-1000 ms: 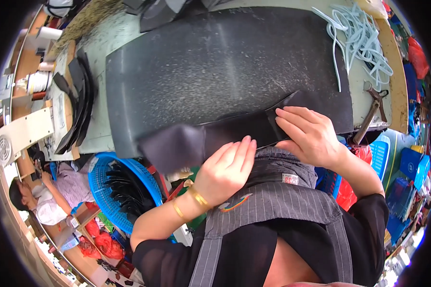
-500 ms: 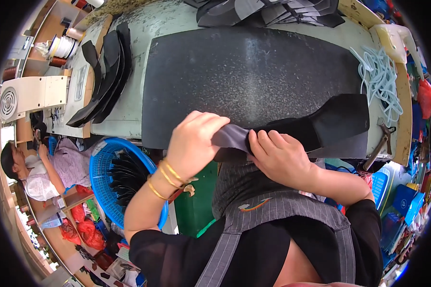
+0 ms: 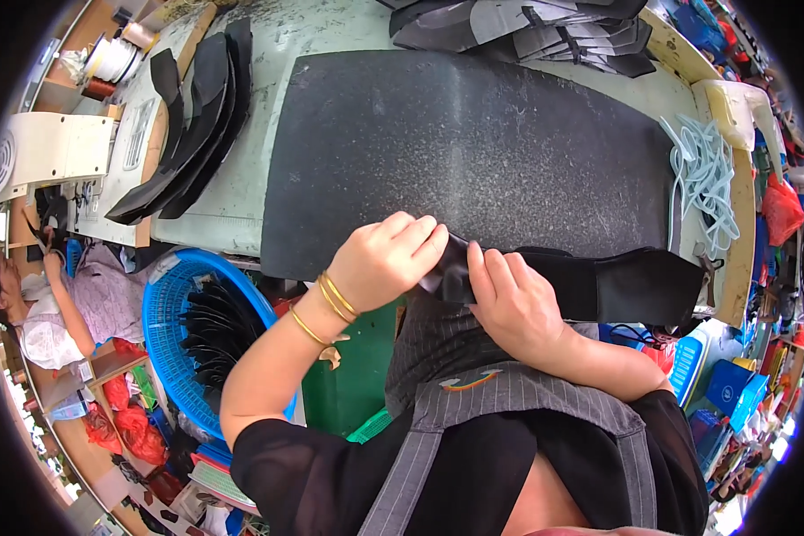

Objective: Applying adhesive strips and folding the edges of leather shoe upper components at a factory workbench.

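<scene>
A long black piece of leather-like material [image 3: 648,284] stretches across the front edge of a dark work mat [image 3: 473,152]. My left hand [image 3: 389,256] pinches its left end, with the fingers curled over it. Close beside it, my right hand [image 3: 515,297] grips the same piece, thumb and fingers pressed on the folded part. Between my hands the material is bent and shows a smooth, shiny face. The rest of it runs out to the right of my right hand. My fingers partly cover the fold.
Curved black pieces [image 3: 207,116] lie at the left of the table, and more are stacked [image 3: 527,31] at the back. Light-blue cord [image 3: 706,183] is heaped on the right. A blue basket [image 3: 163,344] of black pieces stands left, near another person [image 3: 98,295].
The right end of the black piece has dropped toward me and now lies flatter along the mat's front edge. My right hand has shifted slightly right; both hands still hold the piece.
</scene>
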Action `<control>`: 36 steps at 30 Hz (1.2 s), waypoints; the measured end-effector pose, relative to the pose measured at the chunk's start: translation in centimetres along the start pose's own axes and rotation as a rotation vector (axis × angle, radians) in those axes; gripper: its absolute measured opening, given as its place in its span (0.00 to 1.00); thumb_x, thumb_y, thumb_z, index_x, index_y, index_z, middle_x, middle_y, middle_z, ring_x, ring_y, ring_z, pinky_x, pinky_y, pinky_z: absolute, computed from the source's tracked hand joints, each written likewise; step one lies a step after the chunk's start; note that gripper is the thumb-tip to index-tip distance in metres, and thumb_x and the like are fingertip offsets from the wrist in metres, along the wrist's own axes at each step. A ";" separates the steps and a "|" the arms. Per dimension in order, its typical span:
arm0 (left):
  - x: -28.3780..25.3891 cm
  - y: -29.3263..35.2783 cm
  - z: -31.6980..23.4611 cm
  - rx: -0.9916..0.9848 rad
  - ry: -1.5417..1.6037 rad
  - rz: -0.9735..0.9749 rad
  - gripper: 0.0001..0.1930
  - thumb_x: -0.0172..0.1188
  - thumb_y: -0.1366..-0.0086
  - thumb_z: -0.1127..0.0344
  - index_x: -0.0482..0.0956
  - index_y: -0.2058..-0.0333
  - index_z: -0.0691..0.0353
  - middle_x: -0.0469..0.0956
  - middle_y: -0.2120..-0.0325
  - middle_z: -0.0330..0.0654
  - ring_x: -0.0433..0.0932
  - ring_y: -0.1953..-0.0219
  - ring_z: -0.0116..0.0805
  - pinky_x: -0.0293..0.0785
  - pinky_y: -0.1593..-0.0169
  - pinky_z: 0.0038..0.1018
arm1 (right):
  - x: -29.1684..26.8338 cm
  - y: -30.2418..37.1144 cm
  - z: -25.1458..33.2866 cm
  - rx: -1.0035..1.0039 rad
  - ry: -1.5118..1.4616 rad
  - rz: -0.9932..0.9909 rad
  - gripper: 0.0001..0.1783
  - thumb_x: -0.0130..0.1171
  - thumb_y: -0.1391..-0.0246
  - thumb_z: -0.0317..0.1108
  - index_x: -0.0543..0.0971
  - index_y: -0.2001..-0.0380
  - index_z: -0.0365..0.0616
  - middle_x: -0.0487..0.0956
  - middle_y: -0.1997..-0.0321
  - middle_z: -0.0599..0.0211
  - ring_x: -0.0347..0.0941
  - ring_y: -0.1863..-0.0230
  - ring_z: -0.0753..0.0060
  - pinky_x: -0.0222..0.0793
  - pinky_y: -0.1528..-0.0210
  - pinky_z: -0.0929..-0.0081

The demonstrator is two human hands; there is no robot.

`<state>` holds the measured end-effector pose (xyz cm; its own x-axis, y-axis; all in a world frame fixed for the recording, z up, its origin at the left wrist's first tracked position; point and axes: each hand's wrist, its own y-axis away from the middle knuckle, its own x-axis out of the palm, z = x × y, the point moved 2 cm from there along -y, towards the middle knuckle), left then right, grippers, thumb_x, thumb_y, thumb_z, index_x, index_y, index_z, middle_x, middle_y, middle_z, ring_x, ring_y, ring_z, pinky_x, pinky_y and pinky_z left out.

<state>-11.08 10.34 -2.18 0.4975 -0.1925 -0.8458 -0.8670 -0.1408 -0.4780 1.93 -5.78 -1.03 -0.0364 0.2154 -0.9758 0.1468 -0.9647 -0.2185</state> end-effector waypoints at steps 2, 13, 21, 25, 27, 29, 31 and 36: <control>-0.1 -0.1 0.8 0.122 0.068 0.035 0.14 0.61 0.47 0.70 0.83 0.60 0.62 0.81 0.62 0.39 0.80 0.62 0.35 0.82 0.62 0.27 | 0.1 -0.2 -0.2 0.073 -0.140 0.001 0.34 0.60 0.55 0.33 0.74 0.43 0.25 0.70 0.65 0.65 0.69 0.64 0.71 0.71 0.62 0.76; -0.1 -0.8 2.3 -0.235 0.340 0.135 0.17 0.68 0.56 0.75 0.86 0.63 0.56 0.81 0.65 0.35 0.77 0.59 0.38 0.79 0.58 0.31 | 1.4 -0.7 -0.3 0.101 -0.347 0.016 0.45 0.68 0.60 0.38 0.69 0.37 0.29 0.68 0.64 0.69 0.68 0.63 0.72 0.71 0.60 0.74; -2.2 -0.6 1.8 0.430 -0.247 0.089 0.12 0.63 0.46 0.64 0.84 0.63 0.61 0.80 0.64 0.33 0.77 0.57 0.31 0.74 0.53 0.29 | 0.9 -1.5 0.9 0.095 -0.242 0.086 0.46 0.68 0.56 0.48 0.70 0.35 0.35 0.70 0.65 0.71 0.70 0.64 0.74 0.69 0.66 0.76; -3.5 -1.0 -0.2 0.313 -0.323 0.198 0.18 0.61 0.45 0.67 0.84 0.54 0.62 0.81 0.56 0.38 0.79 0.55 0.35 0.77 0.53 0.31 | 1.3 -2.1 1.0 0.244 -0.247 0.178 0.48 0.69 0.57 0.51 0.69 0.32 0.43 0.70 0.67 0.69 0.71 0.69 0.71 0.69 0.70 0.73; -2.7 1.7 -1.2 0.282 -0.286 0.327 0.18 0.59 0.42 0.68 0.83 0.53 0.66 0.80 0.50 0.45 0.80 0.49 0.42 0.78 0.46 0.36 | 1.2 -2.2 1.0 0.207 -0.255 0.125 0.46 0.69 0.56 0.52 0.70 0.34 0.44 0.71 0.68 0.68 0.72 0.69 0.71 0.69 0.70 0.72; -2.3 2.2 -2.2 0.162 -0.221 0.382 0.19 0.62 0.42 0.66 0.81 0.53 0.69 0.78 0.47 0.52 0.79 0.44 0.50 0.76 0.40 0.41 | 0.3 -0.4 -0.4 0.167 -0.332 0.010 0.37 0.67 0.54 0.44 0.75 0.40 0.39 0.71 0.69 0.68 0.71 0.70 0.70 0.71 0.70 0.72; -1.6 1.2 -4.5 -0.195 -0.102 0.298 0.24 0.66 0.43 0.62 0.79 0.50 0.71 0.78 0.47 0.56 0.77 0.43 0.54 0.74 0.39 0.42 | -0.4 2.6 -1.0 0.058 -0.138 -0.059 0.27 0.65 0.55 0.34 0.79 0.49 0.35 0.72 0.67 0.67 0.72 0.68 0.69 0.73 0.67 0.74; 1.6 1.3 -6.6 -0.119 0.366 0.296 0.31 0.68 0.41 0.59 0.75 0.40 0.64 0.71 0.36 0.50 0.67 0.32 0.50 0.61 0.30 0.43 | -1.7 5.5 -1.8 -0.093 -0.080 -0.163 0.17 0.61 0.57 0.30 0.82 0.62 0.34 0.79 0.61 0.60 0.78 0.56 0.63 0.80 0.49 0.67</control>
<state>-11.25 3.49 -2.56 0.2249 -0.5670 -0.7924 -0.9744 -0.1345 -0.1804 4.61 -11.19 -0.57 -0.1446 0.3511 -0.9251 0.2236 -0.8992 -0.3762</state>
